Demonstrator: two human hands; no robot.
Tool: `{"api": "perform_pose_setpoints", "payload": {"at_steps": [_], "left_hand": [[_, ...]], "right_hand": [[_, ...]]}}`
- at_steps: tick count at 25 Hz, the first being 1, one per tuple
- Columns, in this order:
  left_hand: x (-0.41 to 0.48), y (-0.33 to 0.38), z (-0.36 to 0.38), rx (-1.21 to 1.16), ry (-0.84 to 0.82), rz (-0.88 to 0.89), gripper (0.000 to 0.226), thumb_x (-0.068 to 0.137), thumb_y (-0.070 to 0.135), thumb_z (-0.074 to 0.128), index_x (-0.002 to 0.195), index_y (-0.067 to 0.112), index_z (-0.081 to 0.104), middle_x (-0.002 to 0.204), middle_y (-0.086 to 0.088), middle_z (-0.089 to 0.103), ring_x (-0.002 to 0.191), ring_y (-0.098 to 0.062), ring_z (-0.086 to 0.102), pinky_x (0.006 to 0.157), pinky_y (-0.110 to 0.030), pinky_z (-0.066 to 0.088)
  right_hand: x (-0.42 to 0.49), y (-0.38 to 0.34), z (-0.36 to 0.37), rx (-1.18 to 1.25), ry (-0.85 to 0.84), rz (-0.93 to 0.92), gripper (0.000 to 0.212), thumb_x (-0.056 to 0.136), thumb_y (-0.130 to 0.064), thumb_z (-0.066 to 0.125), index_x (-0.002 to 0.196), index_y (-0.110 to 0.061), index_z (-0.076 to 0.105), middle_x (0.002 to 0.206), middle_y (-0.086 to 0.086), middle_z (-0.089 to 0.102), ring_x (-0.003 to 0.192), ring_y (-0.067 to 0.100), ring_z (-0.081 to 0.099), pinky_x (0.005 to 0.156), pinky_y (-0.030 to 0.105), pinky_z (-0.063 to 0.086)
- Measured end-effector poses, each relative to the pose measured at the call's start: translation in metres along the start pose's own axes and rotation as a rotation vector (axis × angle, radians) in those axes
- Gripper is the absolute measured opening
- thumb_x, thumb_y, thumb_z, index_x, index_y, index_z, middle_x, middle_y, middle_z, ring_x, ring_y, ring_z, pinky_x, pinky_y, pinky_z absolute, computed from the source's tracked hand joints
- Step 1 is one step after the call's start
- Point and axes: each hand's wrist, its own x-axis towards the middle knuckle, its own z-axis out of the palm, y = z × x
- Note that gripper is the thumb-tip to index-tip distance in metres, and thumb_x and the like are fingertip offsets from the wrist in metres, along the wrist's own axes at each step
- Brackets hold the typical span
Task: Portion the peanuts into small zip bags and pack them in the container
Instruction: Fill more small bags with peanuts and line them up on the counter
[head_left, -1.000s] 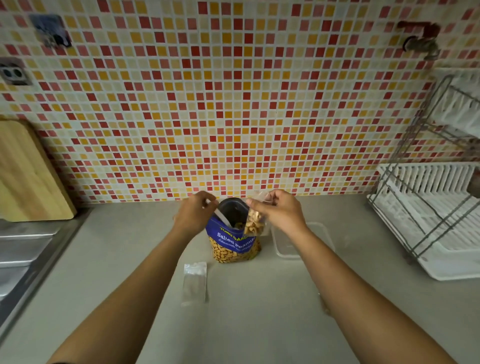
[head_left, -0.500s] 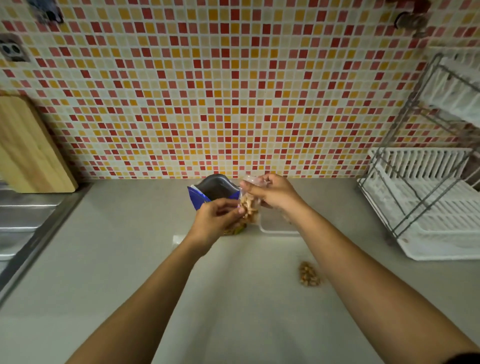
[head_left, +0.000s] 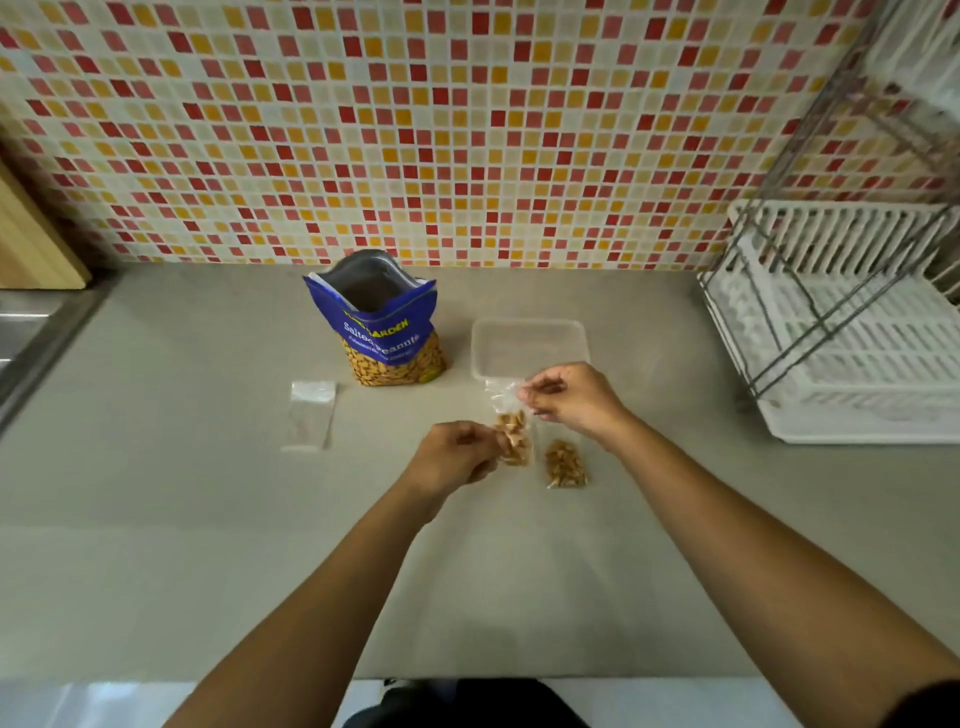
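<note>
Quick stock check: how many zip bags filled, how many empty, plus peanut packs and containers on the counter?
Filled zip bags: 2 (held bag, counter bag)
Empty zip bags: 1
Peanut packs: 1
Containers: 1
Total: 5
</note>
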Motion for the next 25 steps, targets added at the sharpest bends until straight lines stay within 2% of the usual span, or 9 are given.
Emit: {"api": "perform_pose_setpoints", "payload": {"at_steps": [3,5,9,12,15,18,21,23,25], "left_hand": [[0.01,-0.03,0.017,0.109,0.062,-0.113,0.003,0.081,0.013,0.067,0.079,0.011,0.07,0.064,-0.001,0.059,0.058,-0.01,0.051,0.052,-0.017,0.039],[0.02,-0.044,0.025,0.162,0.088,-0.142,0.005,0.079,0.013,0.068,0.078,0.011,0.072,0.062,0.001,0.06,0.057,-0.01,0.051,0.051,-0.016,0.04],[0.034,-0.049,0.036,0.435,0.254,-0.048,0.012,0.078,0.017,0.068,0.087,0.011,0.074,0.082,-0.005,0.07,0.078,-0.019,0.063,0.071,-0.025,0.05],[0.04,-0.048,0.039,0.609,0.294,0.006,0.019,0.082,0.024,0.064,0.093,0.01,0.07,0.096,-0.01,0.071,0.092,-0.026,0.064,0.08,-0.029,0.051],[0.041,-0.045,0.037,0.74,0.271,0.006,0.027,0.082,0.034,0.061,0.096,0.011,0.067,0.099,-0.011,0.068,0.093,-0.029,0.062,0.078,-0.03,0.049],[0.039,-0.033,0.021,0.695,0.281,0.033,0.033,0.083,0.036,0.06,0.101,0.009,0.065,0.098,-0.01,0.066,0.093,-0.028,0.061,0.078,-0.029,0.046],[0.042,-0.019,-0.013,0.671,0.344,0.155,0.02,0.085,0.021,0.057,0.092,0.007,0.068,0.09,-0.014,0.07,0.089,-0.031,0.063,0.076,-0.031,0.048],[0.044,-0.014,-0.046,0.692,0.37,0.183,0.018,0.086,0.016,0.055,0.09,0.005,0.069,0.088,-0.015,0.07,0.086,-0.032,0.062,0.076,-0.033,0.05],[0.043,-0.015,-0.084,0.71,0.406,0.166,0.018,0.087,0.015,0.055,0.092,0.005,0.069,0.089,-0.016,0.07,0.086,-0.032,0.062,0.075,-0.033,0.05]], "right_hand": [[0.005,0.043,0.005,-0.176,-0.008,0.035,0.018,0.083,-0.013,0.068,0.099,-0.007,0.071,0.096,0.008,0.072,0.074,0.012,0.066,0.075,0.022,0.055],[0.005,0.06,0.008,-0.343,0.053,-0.052,0.017,0.083,-0.014,0.067,0.099,-0.01,0.073,0.101,0.004,0.073,0.089,0.013,0.067,0.085,0.019,0.047],[0.016,0.074,0.012,-0.457,0.136,-0.133,0.012,0.082,-0.012,0.068,0.092,-0.011,0.075,0.097,0.002,0.074,0.091,0.014,0.068,0.083,0.016,0.044],[0.027,0.079,0.017,-0.546,0.154,-0.115,0.013,0.08,-0.007,0.064,0.083,-0.014,0.074,0.09,0.003,0.074,0.085,0.019,0.068,0.079,0.022,0.051],[0.031,0.076,0.02,-0.629,0.149,-0.142,0.024,0.08,-0.014,0.065,0.103,-0.011,0.07,0.1,0.01,0.07,0.095,0.026,0.064,0.086,0.032,0.051],[0.028,0.064,0.018,-0.656,0.205,-0.182,0.034,0.08,-0.021,0.064,0.111,-0.008,0.065,0.105,0.013,0.066,0.099,0.029,0.06,0.087,0.035,0.049],[0.02,0.044,0.032,-0.698,0.312,-0.393,0.023,0.08,-0.019,0.061,0.098,-0.007,0.068,0.093,0.011,0.068,0.09,0.03,0.061,0.079,0.035,0.051],[0.014,0.032,0.062,-0.711,0.271,-0.495,0.02,0.082,-0.018,0.057,0.096,-0.007,0.066,0.091,0.011,0.067,0.088,0.03,0.06,0.078,0.035,0.05],[0.011,0.024,0.107,-0.696,0.142,-0.492,0.03,0.085,-0.02,0.047,0.105,-0.006,0.064,0.101,0.013,0.066,0.097,0.032,0.059,0.085,0.036,0.049]]}}
